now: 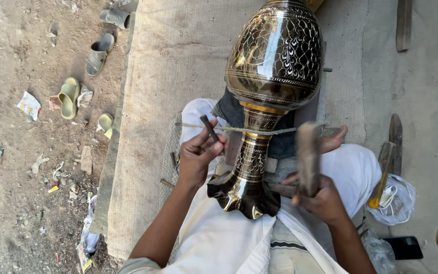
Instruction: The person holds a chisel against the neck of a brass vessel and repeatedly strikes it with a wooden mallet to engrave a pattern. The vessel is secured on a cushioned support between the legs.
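Vase (272, 66), dark engraved metal with brass bands, is lying across the person's lap, flared mouth (244, 195) toward the body, round belly pointing away; it is sitting between the two hands, its neck (253, 147) just right of the left hand. Left hand (198, 155) is closing around a thin dark punch (209, 128), fingers pinching it, tip slanting up and away beside the neck. Right hand (323, 200) is gripping a mallet (307, 155) in a full fist; mallet is blurring, head rising above the fist, just right of the neck. A cord (229, 129) is running across the neck, passing right behind the punch. A dark cloth (231, 114) is padding the vase under its belly. Beyond both hands, a burlap mat (178, 56) is covering the ground. Far left of the left hand, sandals (69, 96) and litter are lying on dirt. Right of the right hand, a yellow-handled tool (381, 182) is resting on a plastic bag (399, 203); a phone (404, 247) is lying nearer the body.
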Demonstrator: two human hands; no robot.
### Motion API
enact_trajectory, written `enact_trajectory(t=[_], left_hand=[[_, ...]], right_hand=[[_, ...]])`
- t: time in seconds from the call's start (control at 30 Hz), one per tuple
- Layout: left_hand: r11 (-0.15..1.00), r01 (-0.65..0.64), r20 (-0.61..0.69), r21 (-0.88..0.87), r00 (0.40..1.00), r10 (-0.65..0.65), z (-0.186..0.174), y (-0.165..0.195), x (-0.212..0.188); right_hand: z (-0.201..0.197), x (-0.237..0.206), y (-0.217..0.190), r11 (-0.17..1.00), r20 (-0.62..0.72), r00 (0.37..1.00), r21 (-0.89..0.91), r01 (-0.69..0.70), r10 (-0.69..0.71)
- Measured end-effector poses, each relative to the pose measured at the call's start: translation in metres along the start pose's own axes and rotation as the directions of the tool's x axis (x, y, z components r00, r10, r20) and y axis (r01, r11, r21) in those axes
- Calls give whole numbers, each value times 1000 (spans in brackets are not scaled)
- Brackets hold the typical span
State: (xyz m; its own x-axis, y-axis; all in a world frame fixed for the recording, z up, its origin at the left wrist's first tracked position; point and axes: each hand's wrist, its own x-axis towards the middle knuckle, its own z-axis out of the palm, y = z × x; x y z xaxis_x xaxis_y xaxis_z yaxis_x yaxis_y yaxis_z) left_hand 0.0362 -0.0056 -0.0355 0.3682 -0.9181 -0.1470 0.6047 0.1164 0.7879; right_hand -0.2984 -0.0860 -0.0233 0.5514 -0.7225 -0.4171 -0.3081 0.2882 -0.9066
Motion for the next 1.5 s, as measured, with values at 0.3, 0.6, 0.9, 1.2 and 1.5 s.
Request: enact_trajectory(t=[0.3,0.6,0.9,1.2,1.5], left_hand=[[947,-198,282,255,952,123,63,3,7],[481,-617,533,623,785,316,75,26,5],[406,-640,520,652,768,374,76,25,4],[500,-592,486,632,805,340,76,26,3],[496,-576,478,649,817,323,82,31,2]], right_hand=[[-1,-2,-34,946,-323,907,86,313,-271],[-22,24,-152,288,-32,748,-933,215,-663],[-32,36,-216,414,173,800,-782,466,-574],[-36,31,-214,560,80,911,-766,316,-405],[-36,32,-211,300,128,893,-913,275,-431]])
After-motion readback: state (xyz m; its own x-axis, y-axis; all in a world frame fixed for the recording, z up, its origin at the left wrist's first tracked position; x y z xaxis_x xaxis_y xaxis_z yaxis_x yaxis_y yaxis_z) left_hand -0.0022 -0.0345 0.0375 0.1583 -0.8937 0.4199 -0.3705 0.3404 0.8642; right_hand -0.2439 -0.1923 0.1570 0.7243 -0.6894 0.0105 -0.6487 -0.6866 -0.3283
